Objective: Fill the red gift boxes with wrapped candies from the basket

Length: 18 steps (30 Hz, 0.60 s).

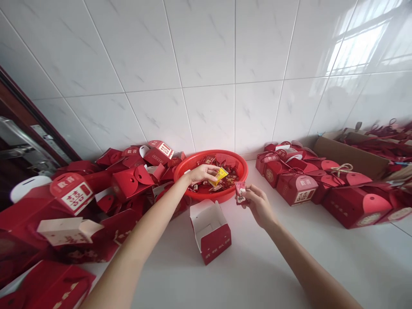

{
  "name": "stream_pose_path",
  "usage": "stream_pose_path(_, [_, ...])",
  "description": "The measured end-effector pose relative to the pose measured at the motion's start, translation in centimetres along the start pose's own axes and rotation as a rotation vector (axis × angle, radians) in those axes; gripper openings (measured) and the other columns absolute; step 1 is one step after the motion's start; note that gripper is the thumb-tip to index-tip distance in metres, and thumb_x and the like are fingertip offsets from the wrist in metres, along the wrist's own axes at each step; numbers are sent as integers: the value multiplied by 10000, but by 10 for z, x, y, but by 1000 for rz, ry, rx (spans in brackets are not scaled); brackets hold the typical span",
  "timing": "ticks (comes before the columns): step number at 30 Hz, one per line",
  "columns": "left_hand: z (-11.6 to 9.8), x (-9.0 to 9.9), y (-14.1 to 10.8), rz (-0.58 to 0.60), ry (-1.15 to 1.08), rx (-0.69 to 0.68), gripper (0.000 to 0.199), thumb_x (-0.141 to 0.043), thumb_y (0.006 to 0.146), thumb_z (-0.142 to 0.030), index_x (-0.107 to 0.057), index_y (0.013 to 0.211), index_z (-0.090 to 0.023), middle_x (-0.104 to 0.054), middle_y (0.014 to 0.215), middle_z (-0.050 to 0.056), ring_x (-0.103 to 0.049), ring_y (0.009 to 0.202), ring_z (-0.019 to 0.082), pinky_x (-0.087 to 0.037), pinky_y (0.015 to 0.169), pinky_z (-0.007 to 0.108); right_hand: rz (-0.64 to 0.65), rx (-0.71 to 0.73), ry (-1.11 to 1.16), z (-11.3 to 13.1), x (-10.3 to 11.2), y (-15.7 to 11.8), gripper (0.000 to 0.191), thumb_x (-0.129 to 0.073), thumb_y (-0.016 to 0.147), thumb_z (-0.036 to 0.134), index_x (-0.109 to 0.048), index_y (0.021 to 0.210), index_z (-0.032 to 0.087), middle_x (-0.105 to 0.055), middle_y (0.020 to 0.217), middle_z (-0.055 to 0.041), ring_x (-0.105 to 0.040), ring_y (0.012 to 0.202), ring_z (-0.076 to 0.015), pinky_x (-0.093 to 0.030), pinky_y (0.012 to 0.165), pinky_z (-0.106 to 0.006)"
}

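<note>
My left hand (pixel 202 173) reaches over the red plastic basket (pixel 210 196), its fingers closed on a yellow candy packet (pixel 220 175). Wrapped candies (pixel 232 176) in mostly red wrappers lie inside the basket. To the right of its rim, my right hand (pixel 256 201) pinches a small red-and-pink candy packet (pixel 240 194) between thumb and fingers. In front of the basket, between my forearms, stands a red gift box (pixel 216 248) with its top open and its white inside showing; no candy is visible in it.
Many red gift boxes (pixel 131 180) are heaped on the left, several with lids open. Closed red boxes (pixel 294 189) stand in rows at right, beside a brown cardboard carton (pixel 350 150). A tiled wall (pixel 209 111) rises behind; a metal door handle (pixel 16 133) is far left.
</note>
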<state>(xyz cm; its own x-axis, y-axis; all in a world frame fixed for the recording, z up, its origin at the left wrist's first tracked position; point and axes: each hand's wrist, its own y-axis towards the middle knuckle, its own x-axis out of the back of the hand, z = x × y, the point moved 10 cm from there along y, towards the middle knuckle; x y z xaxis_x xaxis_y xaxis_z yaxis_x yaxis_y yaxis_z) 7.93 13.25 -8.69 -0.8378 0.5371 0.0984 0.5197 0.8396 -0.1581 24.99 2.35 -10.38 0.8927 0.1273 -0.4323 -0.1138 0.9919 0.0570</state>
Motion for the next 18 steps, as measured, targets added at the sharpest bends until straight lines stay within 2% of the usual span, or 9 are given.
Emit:
stream_pose_path(3, [-9,11,0,-107,7,-70,493,-878,547,-121,-728,1016,-127,-749,1015,88,-701,882,204,-565,828,344,-76,86,1,27,-7,16,241,-766,591,315,-574,678,198,-597,615,25,-566,556,-128,-400,497,-241])
stream_pose_path(6, [-17,20,-3,-213,7,-138,464,-873,580,-172,-728,1020,-147,-746,1032,68,-692,888,186,-552,845,325,-135,117,-8,39,-23,42,225,-762,581,272,-573,683,206,-603,632,37,-566,575,-124,-459,526,-243])
stream_pose_path(10, [-26,33,-10,-364,23,-222,411,-809,704,-292,-718,1088,-177,-755,1034,49,-691,900,183,-544,831,300,-201,52,3,24,-43,80,212,-725,574,226,-531,658,228,-581,578,39,-588,580,-158,-481,468,-247])
stream_pose_path(13, [-33,40,-15,-466,47,-291,387,-729,780,-365,-717,1119,-179,-765,1007,52,-692,956,217,-542,842,315,-218,-1,35,7,-54,98,168,-671,610,229,-507,641,238,-576,561,31,-594,544,-157,-467,428,-243])
stream_pose_path(16, [-40,44,-19,-520,72,-361,366,-710,766,-333,-729,1101,-186,-761,1082,58,-656,1102,239,-508,952,338,-205,-49,55,-5,-62,105,134,-650,618,218,-521,650,233,-616,593,3,-626,544,-171,-437,397,-239])
stream_pose_path(18, [-42,42,-19,-509,90,-386,373,-717,723,-287,-742,1082,-187,-746,1153,64,-629,1167,250,-480,1009,352,-193,-70,70,-10,-64,104,126,-654,618,210,-544,675,226,-645,640,-9,-653,582,-181,-459,412,-243])
